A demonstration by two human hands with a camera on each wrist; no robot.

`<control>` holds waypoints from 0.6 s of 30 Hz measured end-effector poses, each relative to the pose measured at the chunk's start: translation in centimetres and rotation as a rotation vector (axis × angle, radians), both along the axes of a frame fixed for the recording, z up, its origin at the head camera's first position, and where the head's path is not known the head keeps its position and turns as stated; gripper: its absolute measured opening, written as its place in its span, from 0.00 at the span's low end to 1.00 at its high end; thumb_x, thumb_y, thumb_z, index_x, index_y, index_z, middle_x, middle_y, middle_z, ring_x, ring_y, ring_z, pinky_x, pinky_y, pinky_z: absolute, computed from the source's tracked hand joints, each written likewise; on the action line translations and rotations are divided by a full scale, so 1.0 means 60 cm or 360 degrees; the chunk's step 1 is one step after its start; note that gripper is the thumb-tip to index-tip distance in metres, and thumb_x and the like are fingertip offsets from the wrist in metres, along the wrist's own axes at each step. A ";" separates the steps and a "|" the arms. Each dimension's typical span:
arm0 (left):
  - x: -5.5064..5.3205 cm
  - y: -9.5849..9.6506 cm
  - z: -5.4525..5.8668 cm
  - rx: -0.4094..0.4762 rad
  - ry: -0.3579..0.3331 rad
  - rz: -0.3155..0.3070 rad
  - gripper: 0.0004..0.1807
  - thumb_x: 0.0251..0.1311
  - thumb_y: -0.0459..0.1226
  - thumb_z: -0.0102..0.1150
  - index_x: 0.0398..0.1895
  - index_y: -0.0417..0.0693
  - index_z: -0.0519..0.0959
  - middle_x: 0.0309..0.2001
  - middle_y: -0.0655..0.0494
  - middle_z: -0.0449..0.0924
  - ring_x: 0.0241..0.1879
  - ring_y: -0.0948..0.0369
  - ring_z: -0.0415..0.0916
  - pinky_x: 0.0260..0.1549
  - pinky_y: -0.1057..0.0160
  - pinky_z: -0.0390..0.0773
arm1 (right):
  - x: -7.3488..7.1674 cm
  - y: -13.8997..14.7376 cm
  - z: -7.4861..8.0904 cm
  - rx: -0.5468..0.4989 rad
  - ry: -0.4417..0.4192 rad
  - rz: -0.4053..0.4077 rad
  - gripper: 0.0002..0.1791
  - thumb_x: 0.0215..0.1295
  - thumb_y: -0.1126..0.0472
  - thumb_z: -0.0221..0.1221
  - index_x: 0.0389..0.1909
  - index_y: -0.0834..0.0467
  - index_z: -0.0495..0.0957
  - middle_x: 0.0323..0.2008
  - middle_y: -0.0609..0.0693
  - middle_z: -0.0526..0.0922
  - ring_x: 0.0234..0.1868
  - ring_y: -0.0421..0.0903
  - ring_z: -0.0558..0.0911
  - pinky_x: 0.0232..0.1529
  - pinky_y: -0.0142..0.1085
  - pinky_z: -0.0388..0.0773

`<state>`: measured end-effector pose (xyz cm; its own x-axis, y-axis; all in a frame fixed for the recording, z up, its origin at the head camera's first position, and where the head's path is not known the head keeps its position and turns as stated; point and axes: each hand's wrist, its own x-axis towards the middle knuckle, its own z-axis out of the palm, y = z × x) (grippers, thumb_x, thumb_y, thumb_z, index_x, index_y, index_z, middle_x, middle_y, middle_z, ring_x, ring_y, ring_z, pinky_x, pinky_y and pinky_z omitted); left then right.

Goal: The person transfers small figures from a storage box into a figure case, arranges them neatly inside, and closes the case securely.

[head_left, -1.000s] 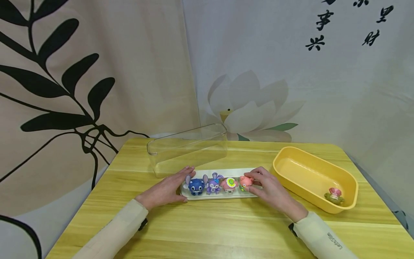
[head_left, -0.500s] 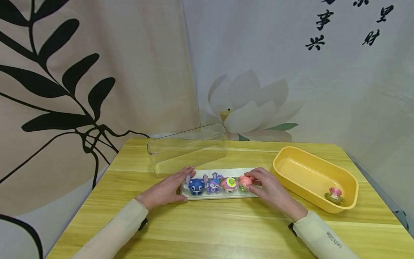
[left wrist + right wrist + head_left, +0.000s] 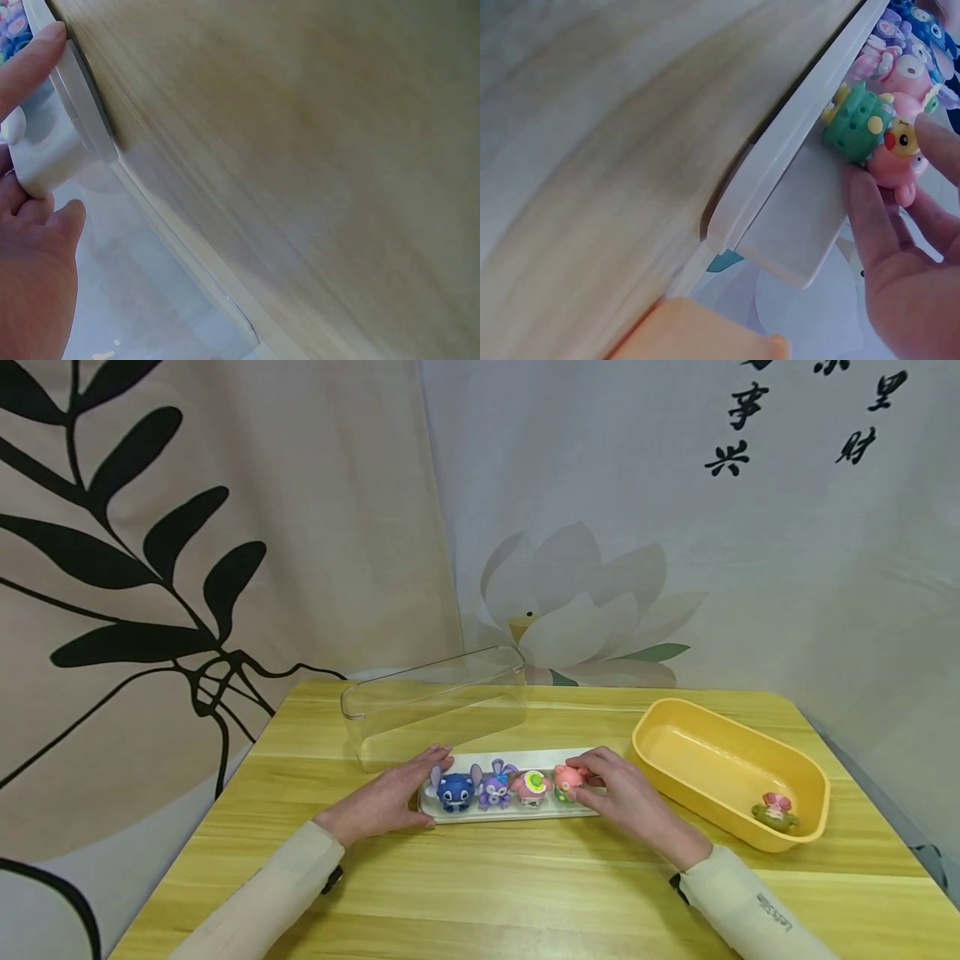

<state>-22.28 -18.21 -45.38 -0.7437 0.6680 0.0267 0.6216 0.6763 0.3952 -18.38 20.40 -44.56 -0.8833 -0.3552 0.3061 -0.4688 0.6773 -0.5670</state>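
A row of small toy figurines stands on a long white tray (image 3: 517,815) at the middle of the table. From the left come a blue big-eared figurine (image 3: 455,790), a purple long-eared one (image 3: 495,787) and a pink one with a yellow-green top (image 3: 531,787). My left hand (image 3: 386,797) holds the tray's left end, thumb at the front edge and fingers at the back. At the right end, my right hand (image 3: 618,797) pinches a pink and green figurine (image 3: 567,781); the right wrist view shows its green body (image 3: 857,122) close over the tray.
A yellow bin (image 3: 690,747) stands at the right with a green and pink figurine (image 3: 776,812) inside. Behind the tray, a clear plastic cover (image 3: 435,710) sits on the wooden table (image 3: 480,893). Printed curtains (image 3: 337,527) hang beyond the table's far edge.
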 end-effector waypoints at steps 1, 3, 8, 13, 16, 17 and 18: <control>0.000 0.000 0.000 0.0002 -0.0003 0.0001 0.55 0.56 0.45 0.79 0.83 0.51 0.57 0.83 0.48 0.47 0.80 0.49 0.49 0.73 0.45 0.63 | 0.000 0.000 0.000 -0.0002 -0.0005 -0.0003 0.18 0.63 0.63 0.72 0.54 0.60 0.84 0.48 0.48 0.82 0.46 0.44 0.84 0.50 0.43 0.87; 0.000 -0.001 0.000 0.0004 -0.0005 0.0003 0.54 0.56 0.45 0.79 0.83 0.51 0.57 0.83 0.49 0.47 0.81 0.50 0.49 0.73 0.45 0.63 | -0.001 0.000 0.000 -0.0022 -0.0019 -0.0005 0.18 0.63 0.64 0.72 0.54 0.60 0.84 0.48 0.48 0.82 0.45 0.43 0.84 0.49 0.43 0.87; -0.002 -0.002 -0.003 0.0005 -0.0008 0.0005 0.54 0.56 0.46 0.78 0.83 0.53 0.57 0.84 0.54 0.45 0.81 0.51 0.48 0.73 0.46 0.63 | -0.002 0.000 -0.001 -0.0068 -0.0040 -0.0009 0.18 0.63 0.64 0.72 0.54 0.61 0.84 0.48 0.49 0.82 0.45 0.43 0.83 0.50 0.42 0.87; -0.003 0.000 -0.003 0.0003 0.0010 -0.0005 0.55 0.55 0.46 0.79 0.83 0.52 0.57 0.84 0.50 0.47 0.80 0.50 0.49 0.73 0.45 0.64 | -0.003 -0.001 -0.001 -0.0106 -0.0063 -0.0011 0.19 0.63 0.65 0.72 0.54 0.61 0.84 0.47 0.49 0.82 0.45 0.44 0.83 0.50 0.42 0.87; -0.002 0.000 -0.002 0.0010 0.0021 -0.0015 0.54 0.55 0.44 0.79 0.82 0.50 0.57 0.83 0.47 0.48 0.80 0.48 0.49 0.73 0.44 0.64 | -0.003 -0.003 -0.003 -0.0126 -0.0076 -0.0004 0.19 0.63 0.64 0.72 0.54 0.62 0.84 0.47 0.49 0.82 0.45 0.44 0.84 0.50 0.42 0.87; -0.002 0.000 -0.002 0.0010 0.0015 -0.0010 0.54 0.55 0.44 0.79 0.82 0.51 0.57 0.83 0.48 0.47 0.80 0.48 0.49 0.73 0.44 0.64 | -0.003 -0.003 -0.003 -0.0130 -0.0072 0.0000 0.19 0.63 0.65 0.72 0.54 0.62 0.84 0.47 0.49 0.82 0.45 0.44 0.83 0.50 0.42 0.87; -0.001 -0.001 -0.002 0.0012 0.0011 -0.0006 0.54 0.55 0.44 0.79 0.83 0.51 0.57 0.83 0.48 0.47 0.80 0.48 0.49 0.72 0.44 0.64 | -0.003 -0.005 -0.004 -0.0129 -0.0071 -0.0002 0.19 0.63 0.64 0.72 0.54 0.61 0.84 0.47 0.49 0.82 0.45 0.44 0.83 0.50 0.41 0.87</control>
